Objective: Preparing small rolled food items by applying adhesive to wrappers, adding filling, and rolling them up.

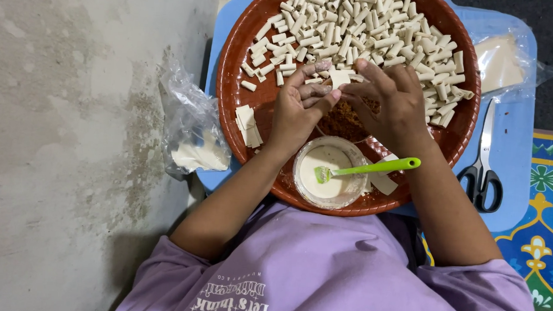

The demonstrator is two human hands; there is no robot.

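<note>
A small pastry sheet (340, 77) is pinched between left hand (297, 106) and right hand (394, 104) over the brown tray (241, 104), heaped with rolls (356, 28); paste fills the bowl (330, 173); filling half-hidden.

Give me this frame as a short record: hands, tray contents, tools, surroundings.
left hand: pinches a wrapper square
right hand: fingertips on the same square, grip unclear
tray: round, brown, on a blue table
tray contents: many pale pastry rolls; brown filling under the hands; stack of wrappers at left
bowl: white paste, green brush resting in it
scissors: on the table, right of the tray
plastic bags: one at left, one at upper right
</note>
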